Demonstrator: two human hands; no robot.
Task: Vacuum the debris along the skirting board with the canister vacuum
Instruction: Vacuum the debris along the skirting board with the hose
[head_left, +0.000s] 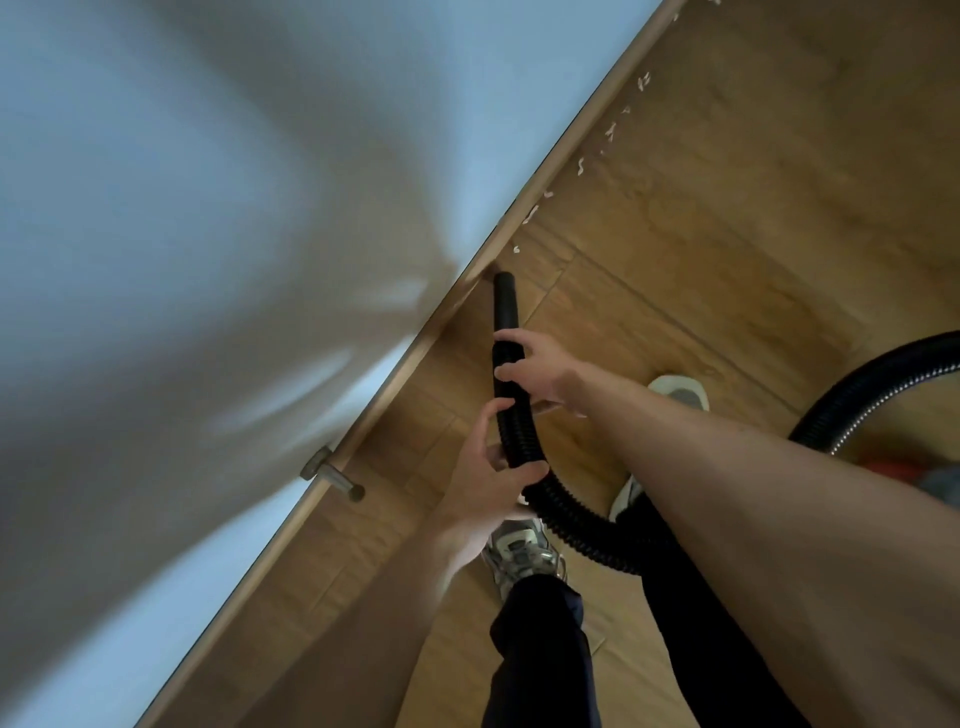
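Note:
A black ribbed vacuum hose (566, 514) ends in a smooth black nozzle (504, 304) whose tip touches the floor right at the wooden skirting board (561, 150). My right hand (540, 371) grips the nozzle's upper part. My left hand (491, 467) holds the ribbed hose just below it. Several small white scraps of debris (610, 132) lie in a line along the skirting board, beyond the nozzle tip. The hose loops off to the right (883, 374); a red and grey shape at the right edge (930, 475) is blurred, possibly the canister.
A white wall (208, 208) fills the left side above the skirting board. A metal door stop (335, 475) sticks out of the skirting board near my left hand. My two shoes (524, 551) stand on the wooden floor (753, 208) under the hose.

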